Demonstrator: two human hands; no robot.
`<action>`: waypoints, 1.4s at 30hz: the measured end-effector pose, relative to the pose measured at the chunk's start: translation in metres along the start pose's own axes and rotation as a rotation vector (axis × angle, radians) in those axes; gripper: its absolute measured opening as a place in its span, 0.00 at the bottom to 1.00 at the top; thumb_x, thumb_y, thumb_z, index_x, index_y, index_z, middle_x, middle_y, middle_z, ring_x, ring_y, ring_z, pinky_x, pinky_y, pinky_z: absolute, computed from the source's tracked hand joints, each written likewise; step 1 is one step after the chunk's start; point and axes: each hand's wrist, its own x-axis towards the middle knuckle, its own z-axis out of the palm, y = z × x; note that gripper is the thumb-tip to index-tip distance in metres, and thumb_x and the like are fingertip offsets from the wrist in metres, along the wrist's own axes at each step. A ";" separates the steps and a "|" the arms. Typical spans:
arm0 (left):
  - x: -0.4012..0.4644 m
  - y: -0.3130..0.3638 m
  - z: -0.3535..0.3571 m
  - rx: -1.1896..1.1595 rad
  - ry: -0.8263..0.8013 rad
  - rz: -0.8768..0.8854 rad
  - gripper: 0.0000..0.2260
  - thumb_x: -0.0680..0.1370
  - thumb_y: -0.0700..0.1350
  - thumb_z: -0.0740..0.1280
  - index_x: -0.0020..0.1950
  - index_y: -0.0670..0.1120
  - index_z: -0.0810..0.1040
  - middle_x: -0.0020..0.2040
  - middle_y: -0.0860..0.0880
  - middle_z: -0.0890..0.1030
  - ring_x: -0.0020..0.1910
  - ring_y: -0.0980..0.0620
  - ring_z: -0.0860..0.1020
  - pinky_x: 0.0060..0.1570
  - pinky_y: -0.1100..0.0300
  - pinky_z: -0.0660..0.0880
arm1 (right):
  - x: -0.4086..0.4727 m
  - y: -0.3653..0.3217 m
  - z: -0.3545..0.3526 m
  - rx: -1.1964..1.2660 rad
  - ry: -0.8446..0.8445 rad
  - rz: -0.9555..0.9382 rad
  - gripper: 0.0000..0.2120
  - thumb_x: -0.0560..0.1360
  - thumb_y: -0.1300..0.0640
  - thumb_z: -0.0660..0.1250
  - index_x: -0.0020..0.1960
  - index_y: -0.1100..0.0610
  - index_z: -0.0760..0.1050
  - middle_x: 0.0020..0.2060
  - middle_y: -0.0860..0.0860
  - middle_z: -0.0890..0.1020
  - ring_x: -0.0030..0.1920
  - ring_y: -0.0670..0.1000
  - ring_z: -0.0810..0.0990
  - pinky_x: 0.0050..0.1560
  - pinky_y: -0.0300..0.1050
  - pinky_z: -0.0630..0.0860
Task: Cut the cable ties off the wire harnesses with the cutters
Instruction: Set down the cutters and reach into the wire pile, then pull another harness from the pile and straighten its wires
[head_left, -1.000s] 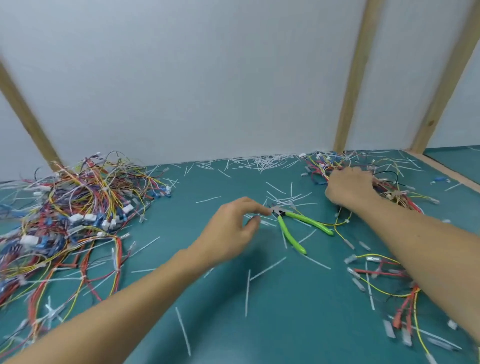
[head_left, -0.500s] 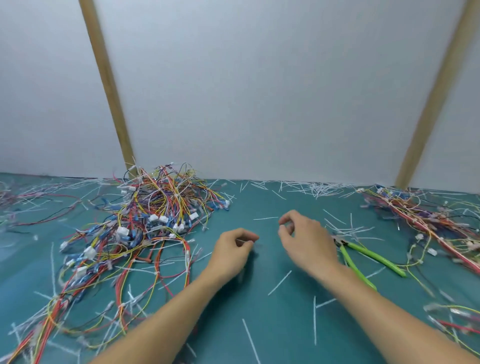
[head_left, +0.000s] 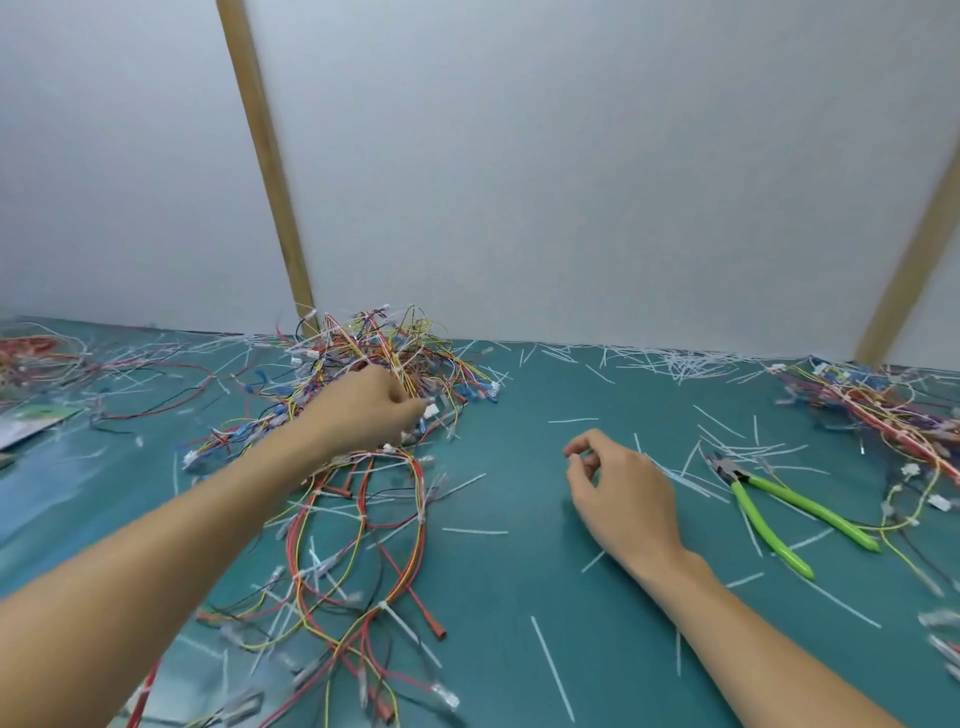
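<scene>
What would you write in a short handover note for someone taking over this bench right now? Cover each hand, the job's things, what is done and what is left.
Left hand: reaching into the big pile of wire harnesses at the left; whether it grips wires cannot be told.
Right hand: over the green mat, fingers loosely curled, holding nothing visible.
Cutters: lying on the mat to the right of the right hand, untouched.
Done: many cut cable ties litter the mat; a second bundle lies far right.
Left: harnesses in front still carry white ties; pick one, take the cutters, snip.
</scene>
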 end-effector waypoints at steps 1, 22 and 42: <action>-0.002 -0.006 0.003 0.121 -0.099 -0.041 0.21 0.80 0.57 0.64 0.35 0.46 0.85 0.30 0.52 0.84 0.27 0.55 0.79 0.35 0.61 0.79 | 0.000 -0.001 0.000 -0.001 -0.004 0.002 0.05 0.78 0.55 0.66 0.49 0.47 0.79 0.34 0.40 0.80 0.36 0.49 0.78 0.38 0.46 0.73; -0.021 0.125 0.043 -0.532 -0.098 0.114 0.19 0.80 0.50 0.65 0.31 0.43 0.79 0.31 0.43 0.83 0.21 0.52 0.70 0.19 0.70 0.61 | 0.010 -0.016 -0.022 1.041 -0.167 0.340 0.33 0.76 0.28 0.58 0.42 0.57 0.83 0.34 0.52 0.84 0.30 0.46 0.75 0.29 0.39 0.68; -0.017 -0.050 0.034 -0.305 0.338 0.114 0.27 0.81 0.63 0.58 0.35 0.46 0.83 0.23 0.52 0.77 0.20 0.58 0.68 0.25 0.61 0.65 | 0.023 -0.007 -0.054 1.350 -0.246 0.403 0.09 0.80 0.58 0.63 0.46 0.57 0.81 0.30 0.47 0.56 0.24 0.42 0.53 0.21 0.35 0.49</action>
